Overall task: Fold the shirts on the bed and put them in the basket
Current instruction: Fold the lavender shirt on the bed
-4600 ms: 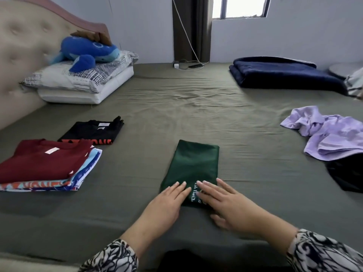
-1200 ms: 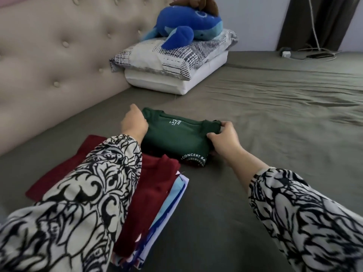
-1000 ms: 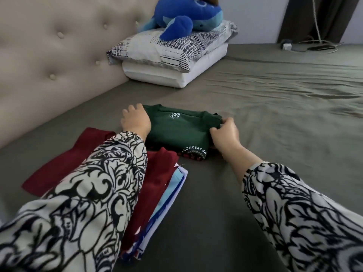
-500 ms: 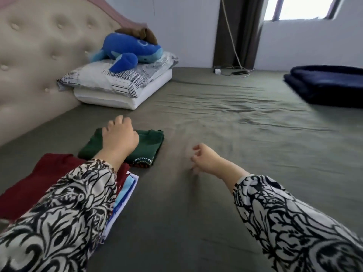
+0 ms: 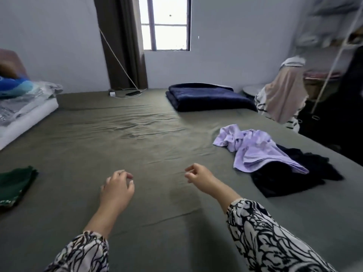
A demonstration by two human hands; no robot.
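On the bed (image 5: 137,146), to my right, the purple shirt (image 5: 255,148) lies crumpled over a black one (image 5: 284,177). My left hand (image 5: 116,188) and right hand (image 5: 198,176) hang apart, loosely curled, holding nothing. I judge the cloth light and limp; I would take it by the shoulders.

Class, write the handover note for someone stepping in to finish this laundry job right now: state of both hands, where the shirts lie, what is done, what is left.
Left hand: holds nothing, fingers loosely curled, above the bed sheet.
Right hand: holds nothing, fingers loosely curled.
Green shirt: folded, at the left edge of the view.
Lilac shirt: crumpled at right, lying partly over a black garment, also unfolded.
Done: green shirt folded.
Left: fold the lilac and black ones, then put the shirts in the basket, which is not in view.
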